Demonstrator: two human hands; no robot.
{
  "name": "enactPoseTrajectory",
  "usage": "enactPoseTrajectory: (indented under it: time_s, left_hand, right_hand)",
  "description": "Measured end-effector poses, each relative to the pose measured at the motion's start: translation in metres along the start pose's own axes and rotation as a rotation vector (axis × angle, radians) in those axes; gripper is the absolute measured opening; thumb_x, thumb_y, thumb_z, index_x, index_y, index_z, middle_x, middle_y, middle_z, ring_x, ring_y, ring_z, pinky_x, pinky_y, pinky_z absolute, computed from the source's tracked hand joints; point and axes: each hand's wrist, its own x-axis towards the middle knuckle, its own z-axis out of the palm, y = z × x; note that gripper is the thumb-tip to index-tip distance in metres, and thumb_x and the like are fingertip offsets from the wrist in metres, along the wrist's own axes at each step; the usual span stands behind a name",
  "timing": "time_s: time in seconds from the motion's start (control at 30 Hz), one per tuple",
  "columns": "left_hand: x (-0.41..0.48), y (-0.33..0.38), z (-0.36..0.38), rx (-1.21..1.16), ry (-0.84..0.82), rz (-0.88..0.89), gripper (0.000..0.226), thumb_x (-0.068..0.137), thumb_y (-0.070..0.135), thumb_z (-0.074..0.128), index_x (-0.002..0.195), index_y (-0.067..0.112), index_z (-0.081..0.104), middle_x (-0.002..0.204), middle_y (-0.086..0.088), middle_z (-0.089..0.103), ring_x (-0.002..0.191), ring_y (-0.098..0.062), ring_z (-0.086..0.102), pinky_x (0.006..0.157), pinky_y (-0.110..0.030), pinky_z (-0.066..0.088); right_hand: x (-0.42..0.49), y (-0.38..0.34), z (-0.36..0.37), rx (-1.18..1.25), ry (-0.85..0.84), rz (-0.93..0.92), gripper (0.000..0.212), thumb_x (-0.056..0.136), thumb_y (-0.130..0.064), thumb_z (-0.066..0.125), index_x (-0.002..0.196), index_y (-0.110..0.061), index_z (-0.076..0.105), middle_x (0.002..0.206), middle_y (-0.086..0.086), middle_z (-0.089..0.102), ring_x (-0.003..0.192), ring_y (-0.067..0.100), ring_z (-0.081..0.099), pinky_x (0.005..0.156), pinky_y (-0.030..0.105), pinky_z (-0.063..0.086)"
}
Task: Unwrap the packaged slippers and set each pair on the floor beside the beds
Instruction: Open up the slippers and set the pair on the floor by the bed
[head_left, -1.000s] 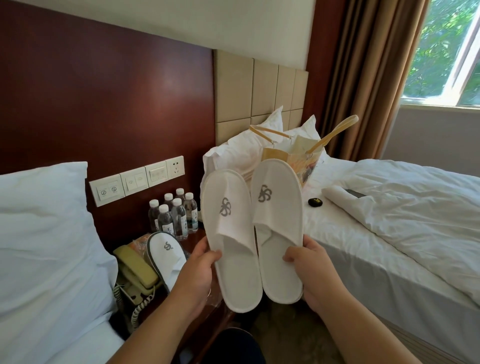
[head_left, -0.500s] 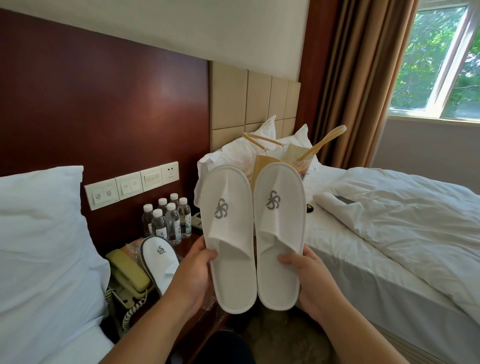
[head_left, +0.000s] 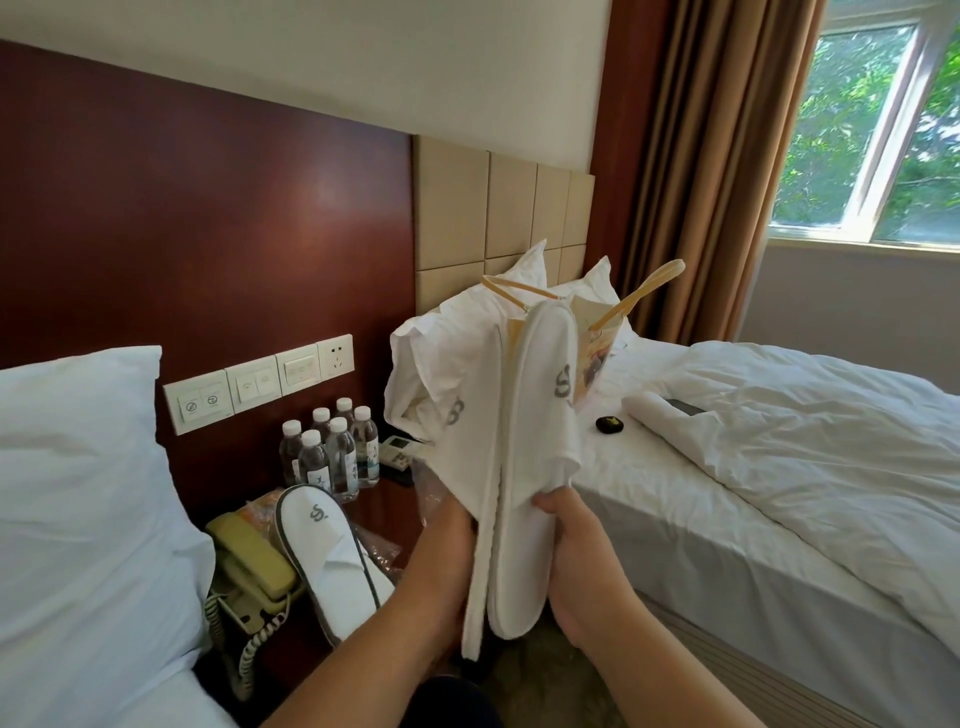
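White terry slippers with grey logos (head_left: 519, 467), unwrapped pair: pressed sole to sole, upright, between left hand (head_left: 441, 561) and right hand (head_left: 576, 551), fingers closed round heels, likely for one-move carrying. Above the floor, left of the white-sheeted bed (head_left: 779, 467).

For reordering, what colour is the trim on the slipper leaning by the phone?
Dark grey edging on the white slipper, head view.

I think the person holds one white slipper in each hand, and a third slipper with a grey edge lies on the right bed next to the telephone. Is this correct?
Not fully. The head view shows the left hand and right hand each holding a white slipper, but the grey-edged slipper lies on the nightstand between the beds, next to the telephone, not on the right bed.
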Motion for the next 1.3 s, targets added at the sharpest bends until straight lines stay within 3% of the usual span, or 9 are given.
enactPoseTrajectory:
  time_s: [0.13, 0.33, 0.5, 0.63, 0.77, 0.87, 1.03, 1.17, 1.3]
  left_hand:
    - [-0.016, -0.002, 0.017, 0.219, 0.176, 0.248, 0.029, 0.095, 0.037, 0.047, 0.114, 0.019, 0.057, 0.11, -0.006, 0.067, 0.102, -0.026, 0.065, 0.091, -0.045, 0.053]
    - [-0.03, 0.003, 0.014, 0.041, 0.379, 0.331, 0.022, 0.089, 0.026, 0.067, 0.079, 0.011, 0.054, 0.068, -0.006, 0.058, 0.066, -0.022, 0.053, 0.061, -0.032, 0.046]
    - [-0.031, 0.012, 0.013, -0.048, 0.266, 0.329, 0.01, 0.094, 0.036, 0.063, 0.1, 0.031, 0.069, 0.083, -0.001, 0.076, 0.08, -0.025, 0.072, 0.075, -0.041, 0.059]
    - [-0.029, 0.021, 0.005, 0.083, 0.219, 0.42, 0.021, 0.091, 0.027, 0.067, 0.109, 0.039, 0.066, 0.098, 0.004, 0.075, 0.094, -0.021, 0.072, 0.085, -0.047, 0.059]
    - [-0.029, 0.034, 0.004, 0.063, 0.097, 0.389, 0.033, 0.096, 0.021, 0.061, 0.118, 0.045, 0.061, 0.109, -0.001, 0.074, 0.103, -0.03, 0.07, 0.091, -0.055, 0.056]
    - [-0.031, 0.042, 0.008, -0.018, 0.014, 0.367, 0.042, 0.098, 0.013, 0.056, 0.124, 0.046, 0.057, 0.114, -0.006, 0.072, 0.106, -0.034, 0.068, 0.092, -0.054, 0.055]
    - [-0.032, 0.04, 0.014, -0.047, 0.053, 0.384, 0.024, 0.102, 0.034, 0.049, 0.12, 0.048, 0.055, 0.114, 0.008, 0.07, 0.103, -0.011, 0.068, 0.086, -0.03, 0.055]
    - [-0.033, 0.04, 0.013, 0.004, 0.081, 0.388, 0.021, 0.104, 0.033, 0.042, 0.111, 0.05, 0.053, 0.103, 0.023, 0.066, 0.099, -0.004, 0.063, 0.073, -0.016, 0.048]
    - [-0.033, 0.042, 0.014, -0.036, 0.092, 0.296, 0.025, 0.101, 0.047, 0.044, 0.117, 0.044, 0.062, 0.117, 0.009, 0.066, 0.108, -0.011, 0.062, 0.092, -0.032, 0.05]
  right_hand:
    - [-0.002, 0.003, 0.021, 0.038, 0.077, -0.013, 0.043, 0.086, -0.037, 0.055, 0.101, 0.003, 0.064, 0.091, 0.018, 0.06, 0.09, 0.037, 0.055, 0.082, 0.049, 0.047]
    - [-0.013, 0.0, 0.034, -0.163, 0.325, -0.295, 0.006, 0.091, -0.028, 0.06, 0.094, -0.023, 0.058, 0.094, 0.004, 0.061, 0.084, 0.019, 0.06, 0.069, 0.03, 0.049]
    - [-0.017, -0.006, 0.041, -0.252, 0.31, -0.349, 0.016, 0.088, -0.025, 0.068, 0.075, -0.021, 0.061, 0.079, 0.004, 0.064, 0.071, 0.02, 0.058, 0.07, 0.042, 0.056]
    - [-0.017, -0.014, 0.039, -0.306, 0.209, -0.448, 0.021, 0.092, -0.008, 0.061, 0.085, -0.027, 0.067, 0.077, 0.0, 0.067, 0.072, 0.015, 0.063, 0.066, 0.026, 0.055]
    - [-0.016, -0.02, 0.04, -0.232, 0.124, -0.456, 0.023, 0.094, -0.004, 0.058, 0.095, -0.023, 0.07, 0.091, 0.004, 0.074, 0.086, 0.027, 0.069, 0.076, 0.033, 0.058]
    - [-0.016, -0.026, 0.043, -0.081, 0.073, -0.412, 0.025, 0.098, -0.018, 0.059, 0.118, -0.031, 0.066, 0.11, 0.001, 0.075, 0.104, 0.025, 0.07, 0.089, 0.042, 0.056]
    - [-0.015, -0.03, 0.046, -0.061, 0.047, -0.359, 0.043, 0.092, -0.058, 0.044, 0.106, -0.029, 0.074, 0.108, 0.005, 0.076, 0.106, 0.023, 0.07, 0.098, 0.05, 0.052]
    - [-0.014, -0.034, 0.042, -0.104, -0.041, -0.456, 0.042, 0.095, -0.022, 0.037, 0.124, -0.019, 0.068, 0.125, 0.006, 0.069, 0.122, 0.02, 0.059, 0.105, 0.039, 0.043]
    - [-0.015, -0.037, 0.039, -0.302, 0.073, -0.477, 0.042, 0.096, 0.002, 0.041, 0.102, -0.022, 0.075, 0.094, -0.003, 0.075, 0.09, 0.016, 0.068, 0.081, 0.028, 0.057]
